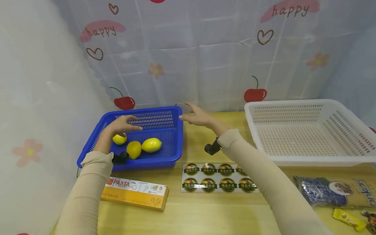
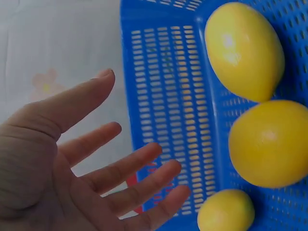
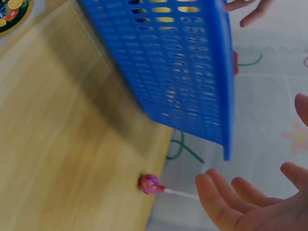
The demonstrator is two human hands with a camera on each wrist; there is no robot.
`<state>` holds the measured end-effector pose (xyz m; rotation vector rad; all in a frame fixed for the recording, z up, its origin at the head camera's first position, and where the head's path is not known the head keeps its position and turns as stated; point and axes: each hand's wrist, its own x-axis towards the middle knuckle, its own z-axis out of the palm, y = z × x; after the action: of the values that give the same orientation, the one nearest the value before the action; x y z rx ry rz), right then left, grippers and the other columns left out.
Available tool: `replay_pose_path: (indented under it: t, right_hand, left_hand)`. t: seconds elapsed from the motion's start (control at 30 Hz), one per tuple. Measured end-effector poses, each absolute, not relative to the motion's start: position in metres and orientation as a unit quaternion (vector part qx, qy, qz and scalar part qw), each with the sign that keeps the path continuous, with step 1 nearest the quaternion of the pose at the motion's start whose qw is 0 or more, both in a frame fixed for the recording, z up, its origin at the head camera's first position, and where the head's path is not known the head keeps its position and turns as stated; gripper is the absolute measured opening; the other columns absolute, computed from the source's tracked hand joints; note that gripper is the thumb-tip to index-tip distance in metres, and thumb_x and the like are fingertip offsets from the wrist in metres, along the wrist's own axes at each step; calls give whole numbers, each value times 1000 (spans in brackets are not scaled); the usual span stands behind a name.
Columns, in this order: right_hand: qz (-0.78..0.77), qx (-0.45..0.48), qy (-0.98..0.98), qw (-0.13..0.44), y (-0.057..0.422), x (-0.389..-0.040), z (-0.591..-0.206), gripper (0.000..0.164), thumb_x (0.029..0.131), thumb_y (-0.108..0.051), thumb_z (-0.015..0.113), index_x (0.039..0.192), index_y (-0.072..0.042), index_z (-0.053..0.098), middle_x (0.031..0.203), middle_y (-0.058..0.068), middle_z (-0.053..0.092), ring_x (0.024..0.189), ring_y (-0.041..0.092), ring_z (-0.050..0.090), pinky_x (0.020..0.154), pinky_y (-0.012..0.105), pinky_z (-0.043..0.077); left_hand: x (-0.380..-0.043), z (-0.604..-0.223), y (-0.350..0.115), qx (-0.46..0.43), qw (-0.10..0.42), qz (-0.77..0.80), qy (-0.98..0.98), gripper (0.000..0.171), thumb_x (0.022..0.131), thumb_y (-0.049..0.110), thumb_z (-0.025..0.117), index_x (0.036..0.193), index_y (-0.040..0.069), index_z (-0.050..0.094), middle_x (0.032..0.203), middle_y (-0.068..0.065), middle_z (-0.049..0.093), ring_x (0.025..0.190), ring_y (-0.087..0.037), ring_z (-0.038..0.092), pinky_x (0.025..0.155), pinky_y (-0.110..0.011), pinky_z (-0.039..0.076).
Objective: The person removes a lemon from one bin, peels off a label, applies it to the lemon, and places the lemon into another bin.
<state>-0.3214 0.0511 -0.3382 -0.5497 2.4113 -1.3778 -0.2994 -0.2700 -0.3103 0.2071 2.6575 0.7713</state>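
Left of centre in the head view, a blue basket [image 1: 158, 163] on the table [image 1: 192, 219], with a lemon [image 1: 151, 145], a rounder yellow fruit [image 1: 134, 149] and a smaller yellow fruit [image 1: 119, 139] loose on its floor, the first two touching. Above the basket's left part, the left hand [image 1: 121, 125], thumb apart from fanned fingers, with nothing in its hold. Just off the basket's upper right corner, near the middle of the frame, the right hand [image 1: 200, 117], likewise loosely spread and bare, with a gap to the rim in the right wrist view. To judge by looks, thin moulded plastic for the basket: light, fairly stiff, a little springy along the slotted walls, apt to flex under a one-sided lift. Best held at both short ends, left and right in the frame, with fingers under the rim and thumbs over it, and kept level because of fruit free to roll. As for the fruit, probably light, firm and smooth, so slightly slippery; best cupped round the widest part, not pinched at a pointed end. Real or plastic, cannot tell. Below the basket, a pasta box [image 1: 134, 193]; at lower centre, a sheet of stickers [image 1: 218, 178]; at the right of the frame, a white basket [image 1: 319, 161], apart from both hands.
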Motion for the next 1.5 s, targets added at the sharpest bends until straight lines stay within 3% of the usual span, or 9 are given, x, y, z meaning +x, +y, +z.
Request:
replay_pose_path:
  t: [0.13,0.33,0.47,0.67,0.97,1.3,1.5]
  right_hand:
    - [-507,-189,817,199,41,-323,-349,77,94,-31,56,152,-18,7,151,26,18,130,38,38,94,48,45]
    - [-539,-177,789,236,29,-323,-363,77,94,-19,57,152,-16,6,146,28,29,115,42,53,95,54,43]
    - [-543,-188,779,251,25,-324,-374,76,95,-16,56,152,-14,7,146,26,30,114,41,54,92,53,46]
    - [-556,-207,762,260,23,-326,-384,72,97,-15,52,152,-12,7,150,22,26,123,38,47,90,51,47]
    - [-574,-205,749,260,24,-324,-388,71,96,-13,53,152,-12,9,150,23,25,126,37,44,89,48,49]
    - [-572,-214,747,262,24,-325,-388,71,97,-14,51,152,-11,6,149,23,28,121,38,49,86,46,51]
    - [-565,-221,751,261,24,-325,-386,71,98,-16,51,152,-12,5,149,23,28,119,38,52,85,43,52]
  left_hand:
    - [-306,-317,-280,53,188,274,942,68,90,27,62,142,-3,31,144,-32,27,121,-50,41,90,-56,45]
    - [-311,-326,-303,-6,145,256,956,69,88,26,63,141,-5,32,146,-34,19,123,-51,35,94,-56,42]
    - [-308,-330,-319,-45,124,262,956,70,89,27,61,141,-7,30,145,-37,19,121,-53,35,96,-57,40]
    - [-307,-339,-335,-85,149,301,938,74,90,26,59,143,-9,21,145,-39,14,123,-55,34,96,-57,40]
    - [-312,-352,-337,-104,186,306,928,74,89,25,61,144,-8,22,145,-37,17,127,-53,30,94,-55,43]
    - [-320,-360,-335,-136,232,351,897,82,90,26,61,148,-2,9,145,-36,18,126,-51,30,100,-56,37]
    - [-322,-363,-331,-129,218,353,901,69,91,19,60,141,-7,21,136,-36,27,118,-50,35,94,-54,43]
